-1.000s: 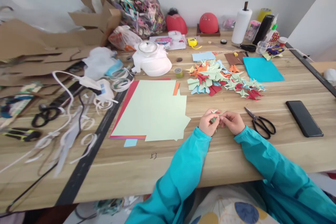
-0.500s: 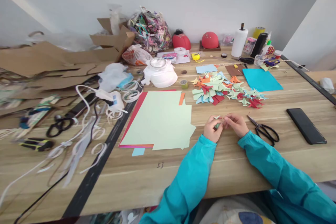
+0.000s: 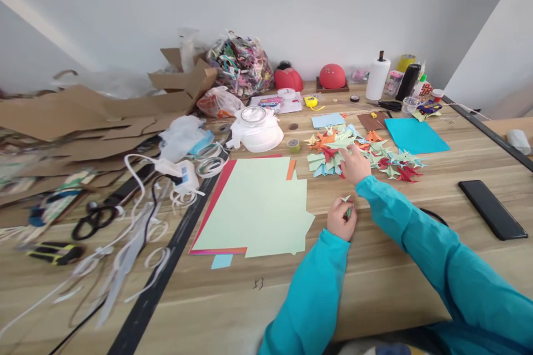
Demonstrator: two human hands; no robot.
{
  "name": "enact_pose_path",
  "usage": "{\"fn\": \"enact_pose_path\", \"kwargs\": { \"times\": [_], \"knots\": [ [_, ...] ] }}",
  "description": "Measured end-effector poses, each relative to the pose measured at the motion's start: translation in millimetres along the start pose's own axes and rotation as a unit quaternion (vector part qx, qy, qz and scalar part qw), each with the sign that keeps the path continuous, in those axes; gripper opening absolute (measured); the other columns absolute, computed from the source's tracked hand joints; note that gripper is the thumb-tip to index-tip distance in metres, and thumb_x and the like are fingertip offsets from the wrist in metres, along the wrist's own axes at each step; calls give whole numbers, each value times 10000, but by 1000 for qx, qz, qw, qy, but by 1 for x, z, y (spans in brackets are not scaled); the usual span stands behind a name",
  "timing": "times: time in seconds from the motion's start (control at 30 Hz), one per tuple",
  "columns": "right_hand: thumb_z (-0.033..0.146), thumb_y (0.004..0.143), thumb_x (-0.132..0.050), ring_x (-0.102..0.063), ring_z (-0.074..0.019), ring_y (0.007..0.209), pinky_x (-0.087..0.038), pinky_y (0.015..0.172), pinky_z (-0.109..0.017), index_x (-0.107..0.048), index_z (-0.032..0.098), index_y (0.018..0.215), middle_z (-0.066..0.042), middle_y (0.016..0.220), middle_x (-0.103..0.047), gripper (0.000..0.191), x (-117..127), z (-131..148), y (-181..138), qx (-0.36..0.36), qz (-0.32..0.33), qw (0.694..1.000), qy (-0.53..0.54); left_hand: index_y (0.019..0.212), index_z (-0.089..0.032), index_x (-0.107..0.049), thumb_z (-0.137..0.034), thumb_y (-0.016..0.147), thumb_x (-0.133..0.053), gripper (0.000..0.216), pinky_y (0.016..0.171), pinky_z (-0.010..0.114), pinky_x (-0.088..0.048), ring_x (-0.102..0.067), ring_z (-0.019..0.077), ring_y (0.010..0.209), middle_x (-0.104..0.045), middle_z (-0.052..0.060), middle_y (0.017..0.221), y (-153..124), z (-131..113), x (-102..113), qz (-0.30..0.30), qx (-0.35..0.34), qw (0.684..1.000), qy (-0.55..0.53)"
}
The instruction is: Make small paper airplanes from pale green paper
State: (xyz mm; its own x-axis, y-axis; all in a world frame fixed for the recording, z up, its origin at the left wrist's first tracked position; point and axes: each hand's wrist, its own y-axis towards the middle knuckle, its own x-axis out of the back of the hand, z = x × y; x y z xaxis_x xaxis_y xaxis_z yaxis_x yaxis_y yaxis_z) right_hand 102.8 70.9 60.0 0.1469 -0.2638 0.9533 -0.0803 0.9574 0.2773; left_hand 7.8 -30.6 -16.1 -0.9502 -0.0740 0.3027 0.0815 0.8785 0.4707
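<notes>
My left hand (image 3: 341, 221) rests low over the table, its fingers closed on a small green folded paper crane (image 3: 348, 212); one pale tip sticks up above the fingers. My right hand (image 3: 356, 165) is stretched forward over the near side of a pile of folded paper cranes (image 3: 333, 162) in green, orange, red and blue. Its fingers are apart and reach among the green ones; whether they touch one is hard to make out. Black-handled scissors (image 3: 435, 215) lie mostly hidden under my right forearm.
Left of my hands lies a stack of pale green sheets (image 3: 258, 205) over red ones. A black phone (image 3: 492, 209) is at right, a turquoise sheet (image 3: 417, 136) behind the cranes. Cables, a utility knife (image 3: 56, 253) and flattened cardboard (image 3: 104, 111) crowd the left side.
My right hand has left my left hand and moved forward to the crane pile, its forearm now covering most of the scissors. My left hand keeps the green crane. The view has tilted slightly up.
</notes>
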Motion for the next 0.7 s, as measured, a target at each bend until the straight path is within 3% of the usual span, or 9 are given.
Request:
{"fn": "enact_pose_path", "kwargs": {
  "times": [0.2,0.3,0.4,0.53,0.7],
  "knots": [
    [239,866,-341,-588,-186,769,-431,581,-280,-345,311,1334,-129,1308,-394,474,-8,11,6,47,20,999,-18,741,-169,-597,-124,752,-498,109,697,306,-503,-585,176,803,-578,79,824,-2,1,-2,27,-51,998,7],
    [225,883,-315,-584,-179,724,-398,572,-276,-468,317,1247,-105,1203,-505,405,-15,9,17,51,32,998,-23,751,-168,-597,-112,750,-496,116,683,296,-503,-581,173,803,-572,78,826,-3,3,-3,30,-70,997,4],
    [163,863,-350,-579,-184,736,-363,585,-267,-597,224,1087,-105,1026,-603,339,-21,3,23,62,16,998,-11,748,-172,-595,-111,756,-498,115,684,282,-501,-578,164,806,-570,71,828,-3,3,-3,20,-76,997,5],
    [190,882,-356,-582,-173,781,-347,604,-251,-639,184,964,-94,952,-641,294,-23,-9,10,54,-30,998,16,743,-175,-592,-119,764,-503,107,676,269,-499,-580,158,809,-571,64,825,-3,3,-3,13,-74,997,16],
    [300,882,-392,-600,-135,683,-396,613,-219,-636,186,942,-50,792,-671,276,-22,-24,-33,-19,-168,962,215,737,-169,-595,-130,770,-507,102,645,253,-495,-582,149,776,-571,63,820,-2,4,-3,8,-73,997,32]
  ]
}}
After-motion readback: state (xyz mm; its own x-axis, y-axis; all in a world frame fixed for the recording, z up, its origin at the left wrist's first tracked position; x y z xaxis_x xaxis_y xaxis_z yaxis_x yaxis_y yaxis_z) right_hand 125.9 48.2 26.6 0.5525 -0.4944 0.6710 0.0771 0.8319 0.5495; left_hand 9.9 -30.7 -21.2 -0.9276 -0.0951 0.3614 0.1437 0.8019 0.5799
